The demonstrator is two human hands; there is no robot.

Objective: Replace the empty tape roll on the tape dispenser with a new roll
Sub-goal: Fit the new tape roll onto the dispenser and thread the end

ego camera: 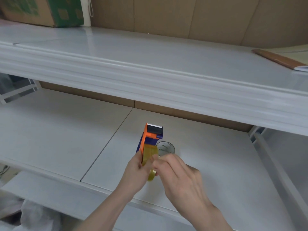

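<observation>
An orange and blue tape dispenser (150, 136) is held upright above the lower white shelf (58, 130), its black cutter end pointing away from me. My left hand (135, 172) grips its lower part. A yellowish new tape roll (149, 155) sits in the dispenser body. My right hand (176, 172) pinches at the roll's near edge, fingers closed on the tape. Just behind the dispenser, an empty clear tape core (165, 148) lies flat on the shelf.
An upper white shelf (150, 64) overhangs the work area. A green and brown cardboard box (46, 10) stands at its back left, and a brown-edged board (278, 60) lies at its right. White bags (33, 215) sit below left.
</observation>
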